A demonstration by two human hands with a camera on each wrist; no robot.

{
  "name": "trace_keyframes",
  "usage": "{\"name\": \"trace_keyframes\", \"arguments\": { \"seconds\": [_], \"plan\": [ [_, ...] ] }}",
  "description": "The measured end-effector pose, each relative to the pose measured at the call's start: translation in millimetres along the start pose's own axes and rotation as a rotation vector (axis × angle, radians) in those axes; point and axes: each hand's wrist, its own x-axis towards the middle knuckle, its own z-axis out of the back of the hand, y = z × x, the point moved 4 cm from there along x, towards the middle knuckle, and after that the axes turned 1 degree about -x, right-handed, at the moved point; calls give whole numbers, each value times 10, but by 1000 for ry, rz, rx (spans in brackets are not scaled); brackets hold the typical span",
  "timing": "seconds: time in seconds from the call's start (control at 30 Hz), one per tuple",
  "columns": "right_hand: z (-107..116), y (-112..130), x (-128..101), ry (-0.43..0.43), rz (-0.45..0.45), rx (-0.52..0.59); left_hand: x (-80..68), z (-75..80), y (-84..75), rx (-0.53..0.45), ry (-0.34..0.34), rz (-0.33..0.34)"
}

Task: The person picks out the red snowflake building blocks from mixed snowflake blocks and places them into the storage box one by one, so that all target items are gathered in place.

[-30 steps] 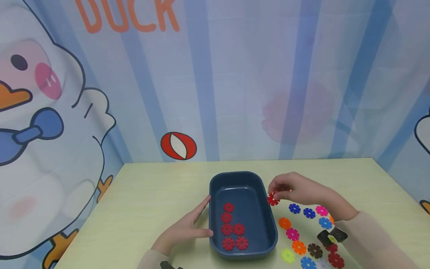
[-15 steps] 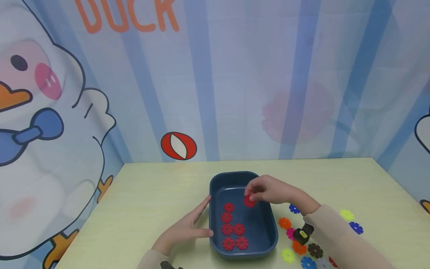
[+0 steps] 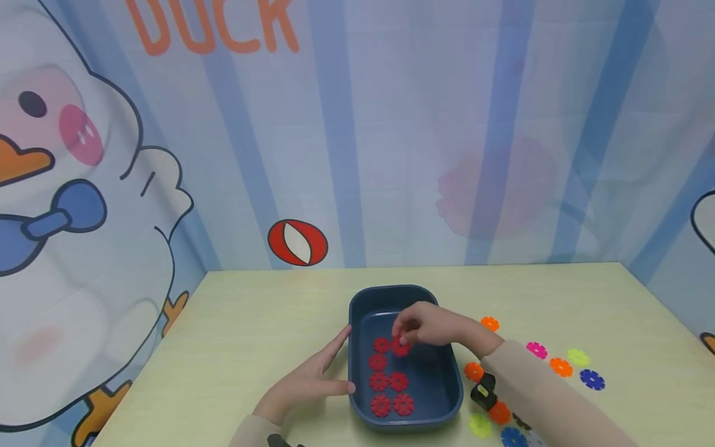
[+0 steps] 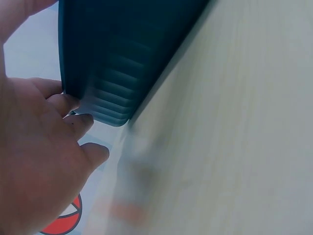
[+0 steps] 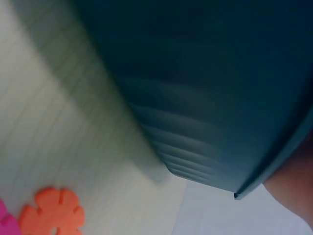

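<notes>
A dark blue tray (image 3: pixel 391 290) sits mid-table with several red snowflake discs (image 3: pixel 378 380) lying flat in it. My right hand (image 3: pixel 401 338) reaches in over the right rim and pinches one more red disc (image 3: pixel 400 348) low above the tray floor, beside the farthest disc (image 3: pixel 382 344). My left hand (image 3: pixel 334 366) rests with straight fingers against the tray's left outer wall. In the left wrist view, its fingers (image 4: pixel 73 122) touch the ribbed tray wall (image 4: pixel 122 63). The right wrist view shows the tray's outer wall (image 5: pixel 220 98).
Loose discs lie on the yellow-green table (image 3: pixel 251 323) right of the tray: orange (image 3: pixel 490 323), pink (image 3: pixel 536 349), orange (image 3: pixel 560 366), yellow-green (image 3: pixel 578 357), blue (image 3: pixel 592 379), more near my right sleeve (image 3: pixel 479 424). An orange disc (image 5: pixel 51 213) lies beside the tray. A printed backdrop stands behind.
My right hand carried the red disc from the table's right side over the rim and down into the tray. The left hand stayed against the tray wall.
</notes>
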Motion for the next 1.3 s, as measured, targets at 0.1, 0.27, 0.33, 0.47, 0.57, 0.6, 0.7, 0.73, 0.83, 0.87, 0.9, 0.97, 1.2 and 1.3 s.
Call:
{"name": "trace_keyframes", "arguments": {
  "seconds": [0.1, 0.27, 0.33, 0.47, 0.57, 0.6, 0.7, 0.73, 0.83, 0.87, 0.9, 0.97, 1.2, 1.3],
  "plan": [
    [-19, -16, 43, 9, -4, -1, -9, 2, -18, 5, 4, -9],
    [-65, -23, 105, 34, -27, -9, -22, -1, -46, 12, 14, -19],
    [-86, -19, 123, 45, -45, -14, -22, -2, -51, 12, 16, -21],
    [-130, -31, 154, 62, -89, -8, -18, -3, -42, 7, 18, -19],
    [-159, -46, 170, 72, -108, 3, -14, -4, -27, 9, 18, -16],
    [-167, -54, 175, 76, -114, 1, -13, -3, -20, 12, 17, -15],
    [-187, -60, 187, 91, -121, -3, -11, 2, -10, 16, 13, -18],
    [-191, -58, 191, 98, -126, -7, -11, 4, -6, 15, 12, -17],
    [-202, -46, 199, 130, -120, -30, -10, 9, -2, 13, 7, -17],
    [-204, -44, 201, 136, -125, -37, -10, 9, -2, 11, 5, -17],
    [-207, -43, 203, 138, -128, -46, -10, 9, -3, 11, 4, -15],
    [-217, -49, 212, 136, -139, -67, -10, 9, -5, 13, 1, -12],
    [-250, -62, 235, 93, -202, -107, -14, 8, -13, 13, -4, 4],
    [-261, -73, 229, 88, -214, -110, -14, 3, -8, 10, 1, 3]
  ]
}}
